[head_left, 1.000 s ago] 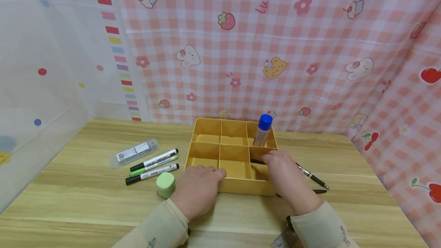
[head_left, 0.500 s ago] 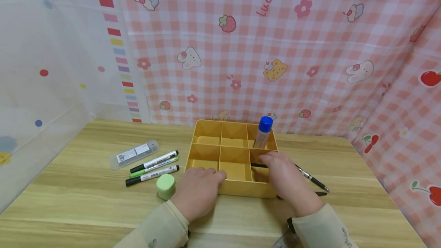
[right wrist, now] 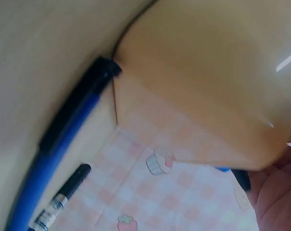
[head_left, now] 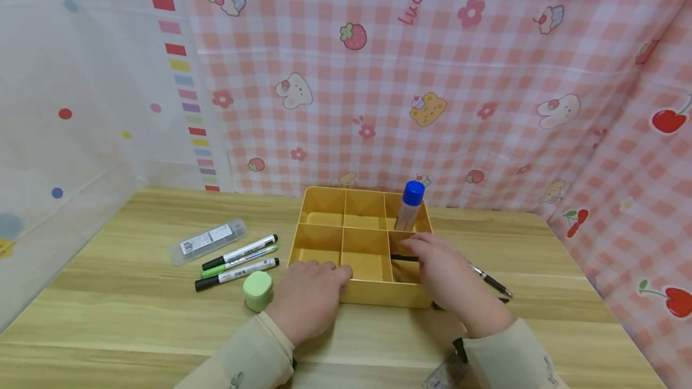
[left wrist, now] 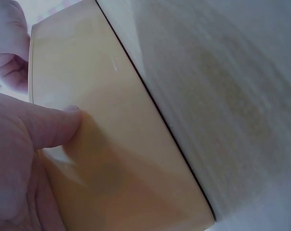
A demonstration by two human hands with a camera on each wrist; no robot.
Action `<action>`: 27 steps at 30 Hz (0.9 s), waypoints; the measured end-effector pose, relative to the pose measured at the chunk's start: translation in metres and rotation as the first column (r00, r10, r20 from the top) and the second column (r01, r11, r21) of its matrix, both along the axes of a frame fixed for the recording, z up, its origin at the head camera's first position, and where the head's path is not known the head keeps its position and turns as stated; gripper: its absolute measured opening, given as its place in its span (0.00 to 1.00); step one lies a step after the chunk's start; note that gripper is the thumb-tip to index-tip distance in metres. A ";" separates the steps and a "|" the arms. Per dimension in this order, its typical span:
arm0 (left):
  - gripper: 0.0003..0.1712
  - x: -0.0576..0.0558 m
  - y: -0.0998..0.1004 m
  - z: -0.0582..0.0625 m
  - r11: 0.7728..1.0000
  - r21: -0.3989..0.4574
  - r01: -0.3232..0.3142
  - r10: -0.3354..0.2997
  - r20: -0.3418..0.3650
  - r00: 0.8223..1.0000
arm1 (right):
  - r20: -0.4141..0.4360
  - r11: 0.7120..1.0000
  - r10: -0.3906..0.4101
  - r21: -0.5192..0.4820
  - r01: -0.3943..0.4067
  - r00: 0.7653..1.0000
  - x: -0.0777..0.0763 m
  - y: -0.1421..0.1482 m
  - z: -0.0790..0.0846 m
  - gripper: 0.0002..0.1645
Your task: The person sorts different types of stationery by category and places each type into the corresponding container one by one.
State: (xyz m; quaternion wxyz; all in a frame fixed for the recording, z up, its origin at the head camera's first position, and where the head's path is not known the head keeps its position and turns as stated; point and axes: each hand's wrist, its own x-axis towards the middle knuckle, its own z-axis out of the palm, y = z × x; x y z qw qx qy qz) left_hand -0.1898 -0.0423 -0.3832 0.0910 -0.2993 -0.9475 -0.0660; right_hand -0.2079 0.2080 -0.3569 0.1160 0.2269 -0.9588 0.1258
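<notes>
My left hand (head_left: 310, 299) holds the front wall of a yellow six-compartment organizer box (head_left: 373, 294). In the left wrist view its thumb (left wrist: 58, 122) presses the outside of that wall. Over the front right compartment, my right hand (head_left: 451, 275) pinches a black pen-like stick (head_left: 404, 258) lying low across it. Much of the stick is hidden by the hand, so its exact kind does not show. A black end (right wrist: 241, 179) sticks out beside the palm in the right wrist view. A blue-capped glue stick (head_left: 412, 204) stands in the back right compartment.
Several markers (head_left: 238, 273), a clear plastic case (head_left: 208, 241) and a green round pot (head_left: 258, 290) lie left of the box. Right of it are a pen (head_left: 494, 284) and a blue pen with a black cap (right wrist: 63, 130). A transparent item (head_left: 446, 372) lies near the right sleeve.
The right hand stays at the front right compartment, its fingers shifting slightly while more of the black stick shows. The left hand keeps its grip. The whole view shifts a little.
</notes>
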 end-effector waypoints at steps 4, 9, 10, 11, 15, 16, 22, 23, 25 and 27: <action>0.06 -0.001 0.000 0.000 1.000 0.001 0.004 -0.004 -0.002 1.000 | 0.007 0.999 0.000 -0.034 0.000 1.000 0.008 0.013 0.010 0.22; 0.06 0.000 0.001 -0.001 1.000 0.000 -0.006 0.006 0.016 1.000 | 0.003 0.998 -0.030 -0.046 0.030 1.000 0.016 0.039 0.021 0.20; 0.06 0.000 0.001 -0.001 1.000 -0.001 -0.009 0.009 0.018 1.000 | 0.010 0.998 -0.043 -0.039 0.043 0.999 0.017 0.045 0.023 0.20; 0.06 0.000 0.001 -0.001 1.000 -0.002 -0.012 0.012 0.019 1.000 | 0.021 0.998 -0.058 -0.030 0.059 0.998 0.018 0.050 0.025 0.20; 0.06 0.000 0.001 -0.002 1.000 -0.001 -0.010 0.010 0.012 1.000 | 0.090 0.993 -0.118 0.008 0.118 0.989 0.020 0.070 0.030 0.19; 0.06 0.000 0.000 -0.002 1.000 0.000 -0.009 0.009 0.011 1.000 | 0.105 0.992 -0.128 0.018 0.126 0.986 0.020 0.074 0.031 0.19; 0.07 -0.001 0.000 -0.002 1.000 -0.006 -0.004 0.004 0.008 1.000 | 0.161 0.987 -0.158 0.064 0.150 0.974 0.015 0.093 0.023 0.15; 0.06 -0.001 0.000 -0.002 1.000 -0.007 -0.004 0.004 0.006 1.000 | 0.170 0.986 -0.163 0.068 0.154 0.972 0.014 0.095 0.022 0.14; 0.06 -0.001 0.001 -0.002 1.000 -0.008 -0.002 0.002 0.003 1.000 | 0.181 0.985 -0.168 0.073 0.157 0.969 0.012 0.099 0.018 0.13; 0.06 -0.001 0.001 -0.002 1.000 -0.008 -0.001 0.001 0.002 1.000 | 0.204 0.981 -0.187 0.092 0.171 0.961 0.011 0.102 0.015 0.13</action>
